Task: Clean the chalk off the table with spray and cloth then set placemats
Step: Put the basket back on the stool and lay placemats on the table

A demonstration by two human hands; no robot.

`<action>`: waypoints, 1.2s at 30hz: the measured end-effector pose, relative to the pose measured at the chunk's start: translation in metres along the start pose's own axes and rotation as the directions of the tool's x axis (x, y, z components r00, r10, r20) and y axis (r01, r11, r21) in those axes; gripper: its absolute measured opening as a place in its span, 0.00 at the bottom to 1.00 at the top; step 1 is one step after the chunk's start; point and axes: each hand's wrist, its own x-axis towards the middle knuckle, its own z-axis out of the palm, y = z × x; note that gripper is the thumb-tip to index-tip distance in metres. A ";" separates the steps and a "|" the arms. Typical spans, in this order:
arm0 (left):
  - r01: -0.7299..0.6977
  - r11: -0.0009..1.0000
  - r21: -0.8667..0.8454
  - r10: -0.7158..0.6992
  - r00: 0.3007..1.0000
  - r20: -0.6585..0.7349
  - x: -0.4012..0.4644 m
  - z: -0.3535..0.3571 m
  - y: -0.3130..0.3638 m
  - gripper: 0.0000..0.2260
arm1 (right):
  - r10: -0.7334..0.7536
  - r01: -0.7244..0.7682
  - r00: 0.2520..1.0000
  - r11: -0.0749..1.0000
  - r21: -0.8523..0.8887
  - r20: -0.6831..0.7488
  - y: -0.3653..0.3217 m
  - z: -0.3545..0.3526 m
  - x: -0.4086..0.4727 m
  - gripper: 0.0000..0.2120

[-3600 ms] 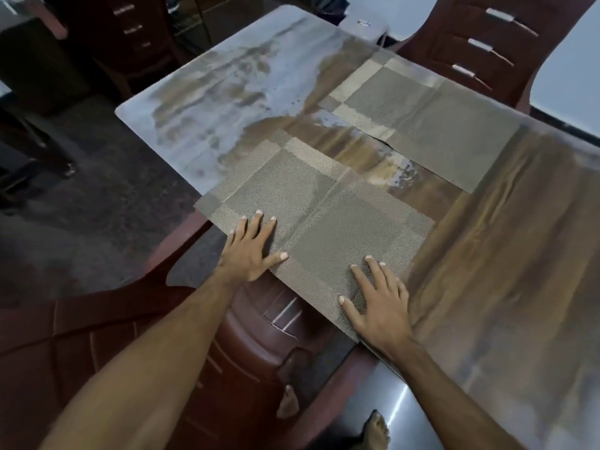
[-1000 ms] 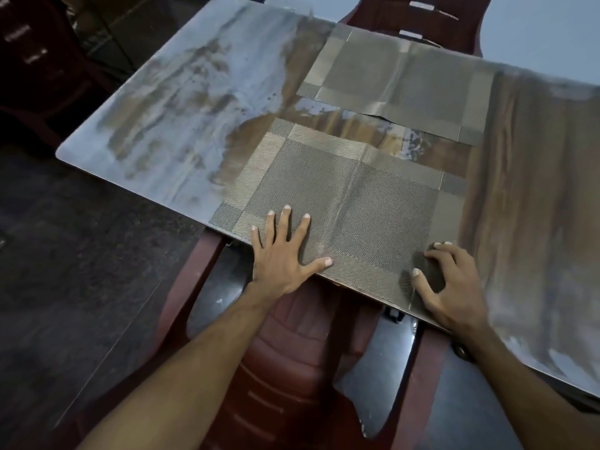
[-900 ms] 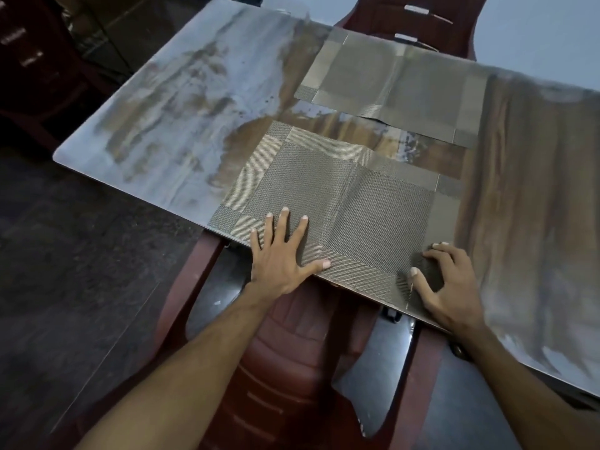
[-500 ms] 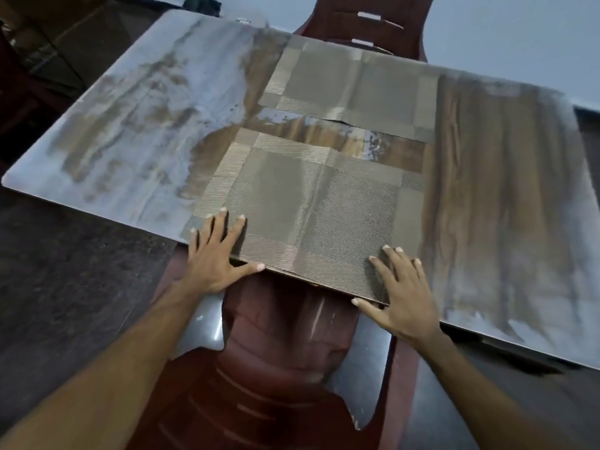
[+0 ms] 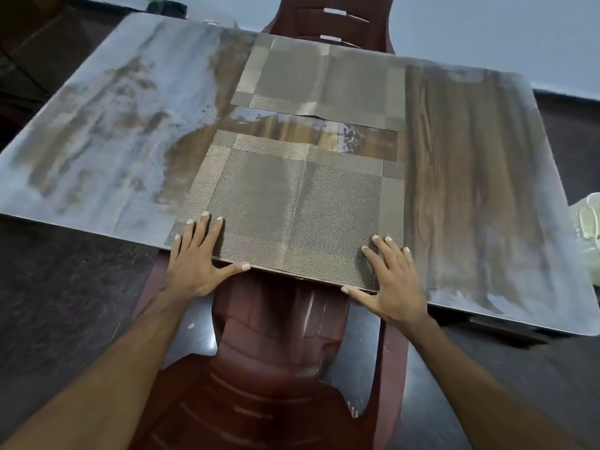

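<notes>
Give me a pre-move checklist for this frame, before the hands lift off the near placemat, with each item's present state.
1. Near placemat lies flat: ok.
2. Its front edge lines up with the table edge: ok.
3. Left hand and right hand rest flat on its near corners: ok.
4. Far placemat sits square opposite: ok, though its near edge shows a small kink.
5. Chalk cleaned off: not ok, white smears cover the table's left part.
6. Spray and cloth put away: cannot tell.

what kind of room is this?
Probably a home dining area: a wood-grain table with a red-brown plastic chair at its near side and another chair opposite, and a woven placemat laid in front of each. Likely domestic, but not certain.
</notes>
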 end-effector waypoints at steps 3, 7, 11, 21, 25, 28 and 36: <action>0.005 1.000 -0.003 -0.005 1.000 0.020 0.000 -0.001 -0.001 0.54 | -0.003 0.003 1.000 1.000 0.003 -0.022 0.001 0.002 -0.001 0.44; 0.005 1.000 -0.003 -0.004 0.999 0.036 0.000 -0.004 -0.001 0.54 | -0.013 0.013 0.999 1.000 -0.003 -0.046 0.002 0.002 0.000 0.43; 0.010 1.000 0.011 -0.011 0.999 0.034 0.000 -0.003 0.000 0.55 | -0.014 0.014 0.998 1.000 0.011 -0.059 0.002 0.004 0.000 0.44; 0.013 1.000 0.018 -0.014 0.999 0.046 -0.001 -0.004 -0.001 0.54 | -0.014 0.016 0.998 1.000 0.024 -0.061 0.004 0.008 0.000 0.46; 0.016 1.000 0.017 -0.017 0.999 0.042 0.000 -0.004 -0.002 0.54 | -0.011 0.012 0.998 1.000 0.019 -0.063 0.004 0.007 0.001 0.46; 0.020 1.000 0.019 -0.021 0.998 0.056 -0.001 -0.005 -0.001 0.54 | -0.008 0.009 0.999 0.999 0.034 -0.043 0.004 0.006 0.000 0.46; -0.035 0.992 0.122 0.021 0.994 0.107 -0.002 -0.020 0.018 0.55 | 0.026 -0.034 0.998 0.990 0.140 0.062 0.003 -0.018 0.004 0.43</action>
